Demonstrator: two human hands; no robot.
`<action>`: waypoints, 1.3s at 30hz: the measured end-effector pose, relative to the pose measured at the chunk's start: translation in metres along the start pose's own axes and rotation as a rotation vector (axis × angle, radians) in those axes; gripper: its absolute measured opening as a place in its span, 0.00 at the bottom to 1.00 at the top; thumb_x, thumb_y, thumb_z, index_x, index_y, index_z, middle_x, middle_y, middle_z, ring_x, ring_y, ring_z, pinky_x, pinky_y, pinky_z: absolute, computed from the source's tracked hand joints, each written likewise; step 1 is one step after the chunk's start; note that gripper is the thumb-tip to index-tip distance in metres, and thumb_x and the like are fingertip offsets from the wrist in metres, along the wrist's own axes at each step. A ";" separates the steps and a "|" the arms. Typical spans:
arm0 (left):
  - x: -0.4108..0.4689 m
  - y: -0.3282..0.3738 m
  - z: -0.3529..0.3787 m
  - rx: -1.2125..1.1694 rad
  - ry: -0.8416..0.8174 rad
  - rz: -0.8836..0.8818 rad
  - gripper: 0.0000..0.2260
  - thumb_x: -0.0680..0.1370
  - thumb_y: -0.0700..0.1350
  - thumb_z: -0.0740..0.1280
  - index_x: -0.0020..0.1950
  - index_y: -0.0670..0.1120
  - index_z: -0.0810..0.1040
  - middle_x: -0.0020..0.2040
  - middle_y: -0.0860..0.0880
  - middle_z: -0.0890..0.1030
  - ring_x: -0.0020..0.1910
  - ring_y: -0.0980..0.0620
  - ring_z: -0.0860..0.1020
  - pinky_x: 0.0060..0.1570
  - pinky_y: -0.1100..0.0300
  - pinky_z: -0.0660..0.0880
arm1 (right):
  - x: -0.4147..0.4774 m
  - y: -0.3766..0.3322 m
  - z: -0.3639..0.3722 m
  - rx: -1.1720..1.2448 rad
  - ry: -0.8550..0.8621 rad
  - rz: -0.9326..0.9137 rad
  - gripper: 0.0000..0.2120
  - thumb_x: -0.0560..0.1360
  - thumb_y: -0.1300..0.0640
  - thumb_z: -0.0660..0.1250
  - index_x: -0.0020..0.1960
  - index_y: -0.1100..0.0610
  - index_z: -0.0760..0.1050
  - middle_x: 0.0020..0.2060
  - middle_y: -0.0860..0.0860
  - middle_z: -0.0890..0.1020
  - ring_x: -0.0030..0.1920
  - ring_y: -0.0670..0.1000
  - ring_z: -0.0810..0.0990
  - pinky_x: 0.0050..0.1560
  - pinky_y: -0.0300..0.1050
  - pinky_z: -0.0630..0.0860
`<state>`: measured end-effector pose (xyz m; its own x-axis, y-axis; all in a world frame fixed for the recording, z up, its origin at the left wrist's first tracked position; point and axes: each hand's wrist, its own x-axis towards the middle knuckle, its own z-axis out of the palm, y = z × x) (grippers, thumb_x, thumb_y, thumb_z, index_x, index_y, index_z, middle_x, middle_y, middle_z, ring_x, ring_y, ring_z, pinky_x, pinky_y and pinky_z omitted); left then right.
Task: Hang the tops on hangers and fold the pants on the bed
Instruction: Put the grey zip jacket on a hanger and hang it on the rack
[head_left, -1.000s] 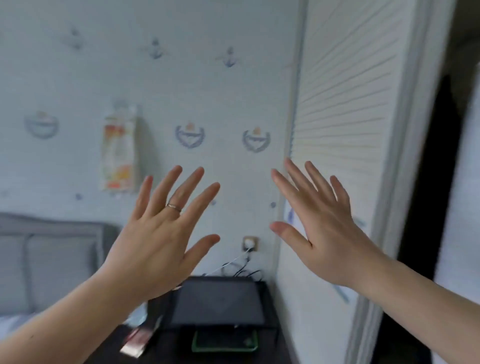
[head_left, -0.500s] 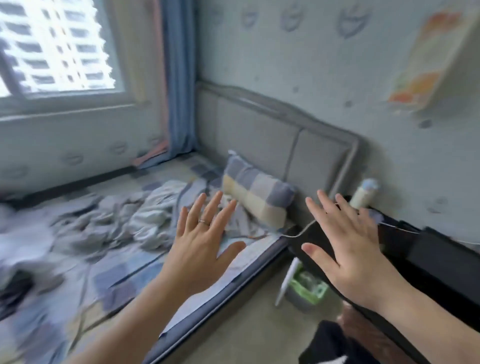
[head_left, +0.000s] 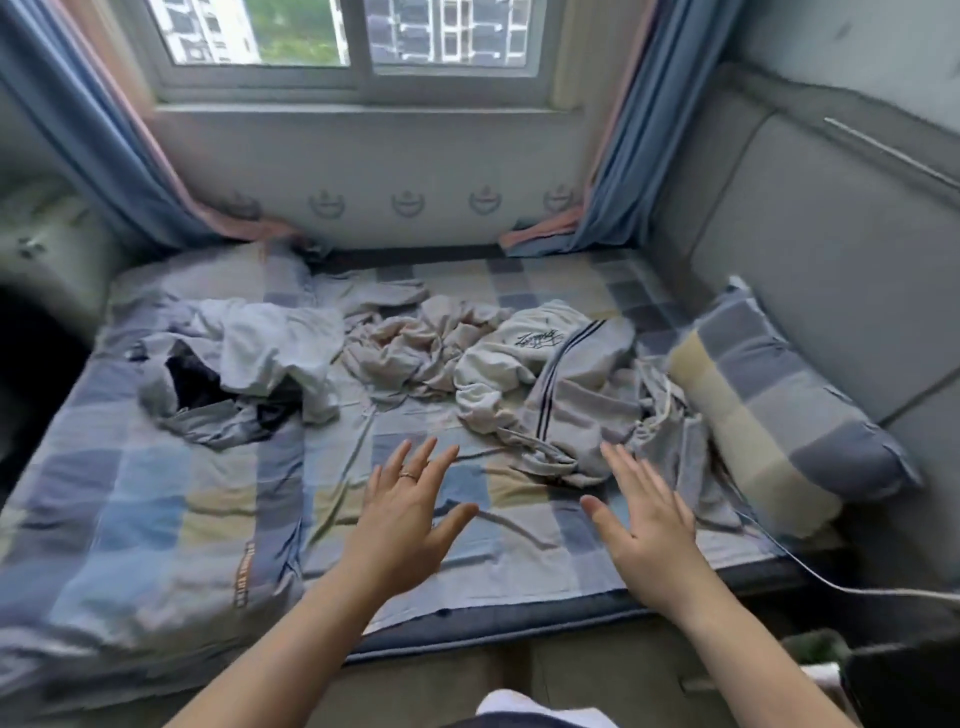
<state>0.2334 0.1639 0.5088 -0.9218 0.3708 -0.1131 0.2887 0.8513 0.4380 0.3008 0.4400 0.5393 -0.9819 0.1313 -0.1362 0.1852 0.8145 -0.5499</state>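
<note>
Crumpled clothes lie across the bed (head_left: 156, 519), which has a blue, grey and yellow checked sheet. Grey pants with dark side stripes (head_left: 571, 410) are nearest, just beyond my right hand (head_left: 644, 525). A white top with dark lettering (head_left: 514, 353) and a beige garment (head_left: 410, 348) lie behind them. Further left is a white top (head_left: 270, 343) over dark and grey clothing (head_left: 208, 400). My left hand (head_left: 405, 519), with a ring, hovers over bare sheet. Both hands have straight spread fingers and hold nothing. No hangers are in view.
A checked pillow (head_left: 769, 415) leans at the right against the grey padded headboard (head_left: 831, 270). A white cable (head_left: 810, 571) runs off the bed's right corner. Blue curtains (head_left: 618, 156) frame the window (head_left: 353, 36) behind the bed. The floor strip lies at my feet.
My view has swung left from the closet door and wall, past the nightstand, to face the bed. Both hands stay raised, spread and empty throughout.
</note>
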 end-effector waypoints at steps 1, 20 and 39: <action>0.014 -0.001 0.004 -0.015 -0.012 -0.030 0.32 0.80 0.68 0.54 0.82 0.61 0.50 0.83 0.55 0.49 0.81 0.52 0.43 0.79 0.47 0.48 | 0.021 0.006 0.000 0.007 -0.024 0.008 0.31 0.79 0.34 0.53 0.79 0.37 0.49 0.78 0.35 0.54 0.80 0.45 0.48 0.77 0.53 0.47; 0.296 -0.040 0.247 0.008 -0.572 -0.020 0.30 0.81 0.66 0.57 0.81 0.57 0.56 0.81 0.55 0.55 0.81 0.51 0.50 0.78 0.52 0.53 | 0.277 0.252 0.123 0.072 -0.274 0.544 0.31 0.82 0.43 0.59 0.81 0.44 0.51 0.79 0.47 0.60 0.78 0.53 0.59 0.74 0.58 0.61; 0.676 0.039 0.552 0.126 -0.170 0.138 0.25 0.80 0.45 0.67 0.75 0.51 0.62 0.68 0.40 0.70 0.54 0.35 0.75 0.46 0.46 0.71 | 0.540 0.540 0.275 0.353 0.155 0.597 0.43 0.74 0.40 0.69 0.81 0.47 0.51 0.70 0.54 0.73 0.69 0.58 0.72 0.70 0.56 0.69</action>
<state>-0.2362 0.6529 -0.0424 -0.8174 0.5352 -0.2131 0.4491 0.8238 0.3459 -0.1190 0.7952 -0.0581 -0.6978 0.5987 -0.3933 0.6694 0.3496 -0.6555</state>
